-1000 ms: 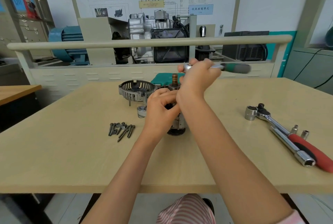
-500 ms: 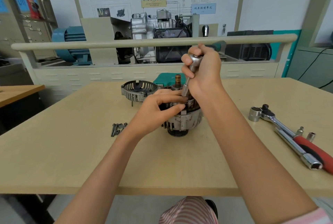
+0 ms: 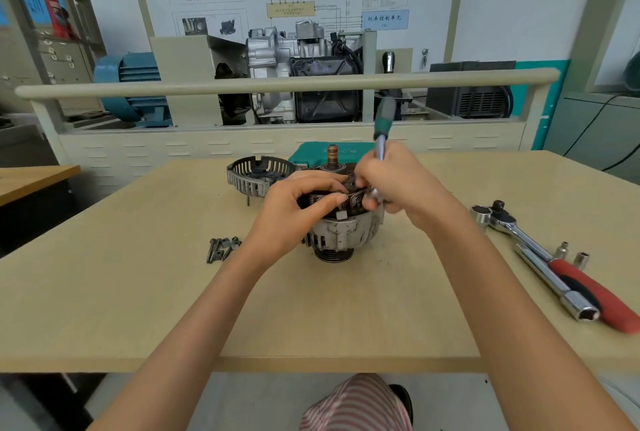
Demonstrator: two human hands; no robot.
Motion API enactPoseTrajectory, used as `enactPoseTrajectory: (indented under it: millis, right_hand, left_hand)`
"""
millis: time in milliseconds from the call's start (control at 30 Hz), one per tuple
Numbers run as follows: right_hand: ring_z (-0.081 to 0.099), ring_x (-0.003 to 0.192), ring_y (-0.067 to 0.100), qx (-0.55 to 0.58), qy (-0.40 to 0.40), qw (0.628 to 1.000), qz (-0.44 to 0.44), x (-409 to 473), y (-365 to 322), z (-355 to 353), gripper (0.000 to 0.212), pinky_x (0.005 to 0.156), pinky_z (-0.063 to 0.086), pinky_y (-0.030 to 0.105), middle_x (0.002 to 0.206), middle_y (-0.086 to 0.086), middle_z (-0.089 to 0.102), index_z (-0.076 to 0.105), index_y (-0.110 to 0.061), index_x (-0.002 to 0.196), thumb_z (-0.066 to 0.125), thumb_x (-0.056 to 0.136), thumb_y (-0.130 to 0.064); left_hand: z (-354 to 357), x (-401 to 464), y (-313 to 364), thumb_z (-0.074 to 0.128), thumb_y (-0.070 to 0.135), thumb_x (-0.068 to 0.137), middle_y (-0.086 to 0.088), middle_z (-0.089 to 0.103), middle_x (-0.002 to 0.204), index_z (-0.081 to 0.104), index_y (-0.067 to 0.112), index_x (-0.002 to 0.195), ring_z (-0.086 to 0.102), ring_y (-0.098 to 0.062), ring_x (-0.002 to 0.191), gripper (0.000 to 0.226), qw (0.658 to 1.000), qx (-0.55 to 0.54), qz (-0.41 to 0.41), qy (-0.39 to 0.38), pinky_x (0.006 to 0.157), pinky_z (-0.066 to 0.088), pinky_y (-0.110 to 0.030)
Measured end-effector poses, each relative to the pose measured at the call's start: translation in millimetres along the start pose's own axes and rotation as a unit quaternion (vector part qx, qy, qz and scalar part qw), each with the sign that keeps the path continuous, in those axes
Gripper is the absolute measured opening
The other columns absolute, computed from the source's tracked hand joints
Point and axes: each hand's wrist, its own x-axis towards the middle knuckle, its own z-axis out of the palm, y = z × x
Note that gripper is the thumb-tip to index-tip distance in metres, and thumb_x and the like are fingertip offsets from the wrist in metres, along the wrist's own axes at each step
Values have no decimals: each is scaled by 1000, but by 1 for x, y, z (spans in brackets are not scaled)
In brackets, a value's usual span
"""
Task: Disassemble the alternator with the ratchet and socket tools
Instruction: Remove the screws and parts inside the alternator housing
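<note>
Both hands at the alternator, mid-desk

On the desk, the left hand has its grip around the alternator; the right hand is clenched around a green-handled ratchet standing upward. Behind lies the removed cover.

I see a pale wooden table carrying everything. The alternator stands near the middle, pulley end down on the wood. Left of it lies a small heap of bolts, and behind that a slotted metal cover. A green case sits at the far edge. To the right lie a red-handled ratchet, a chrome socket bar and two small sockets.
</note>
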Motion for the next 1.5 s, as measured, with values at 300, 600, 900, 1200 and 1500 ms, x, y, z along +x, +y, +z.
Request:
enactPoseTrajectory:
  millis: [300,600,900,1200,1500]
  right_hand:
    - [63,59,18,-163,-43,983,-73,-23,11,8,39,63,54,37,87,6,60,37,-10,108,64,81,-20]
    - [45,71,19,-263,115,952,-102,-31,19,36,33,50,29,29,84,-2,45,28,-15,95,59,88,-25]
    - [59,87,23,-221,89,968,-84,-28,19,39,35,60,41,32,103,5,61,38,-9,110,59,88,-27]
    - [64,79,26,-159,63,981,-96,-29,3,30,34,72,53,45,87,-2,53,39,-14,99,67,83,-25]
    - [64,77,27,-146,41,982,-114,-22,-1,37,32,73,53,46,91,4,62,39,-17,94,67,81,-23]
  left_hand:
    - [2,1,4,69,7,81,10,69,96,71,20,90,62,-9,101,16,1000,-21,-9,16,96,46,-30]
    - [4,1,5,71,8,79,3,71,97,71,18,85,62,-11,103,12,999,-35,-27,17,98,46,-33]
    - [2,-3,7,68,10,82,10,69,95,70,23,82,60,-6,100,14,999,-23,-20,43,93,44,-21]
    - [6,1,9,60,9,90,-4,70,89,63,22,87,66,-15,88,14,982,-128,-34,134,80,52,-23]
    - [1,20,25,55,7,93,-2,62,77,57,19,88,61,-10,71,13,965,-145,-10,218,69,51,-22]
